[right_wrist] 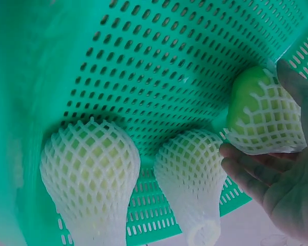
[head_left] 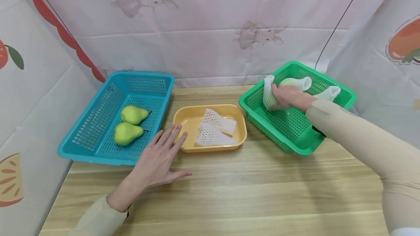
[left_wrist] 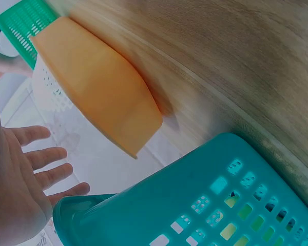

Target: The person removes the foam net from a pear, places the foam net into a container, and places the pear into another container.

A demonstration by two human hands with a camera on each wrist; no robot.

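Observation:
My right hand (head_left: 290,97) reaches into the green basket (head_left: 269,134) and holds a pear in a white foam net (right_wrist: 269,115), thumb on one side and fingers on the other. Part of that pear's green skin is bare at one end. Beside it in the basket lie two more netted pears, one in the middle (right_wrist: 190,159) and one farther off (right_wrist: 92,164). My left hand (head_left: 160,157) has its fingers spread, holding nothing, between the blue basket (head_left: 95,158) and the yellow tray (head_left: 213,149); its fingertips are near the tray's left end.
Two bare green pears, one nearer (head_left: 126,134) and one behind it (head_left: 133,115), lie in the blue basket. Two empty foam nets (head_left: 214,136) lie in the yellow tray. All stand on a wooden table (head_left: 229,192), with printed cloth (head_left: 210,57) hanging behind and at the sides.

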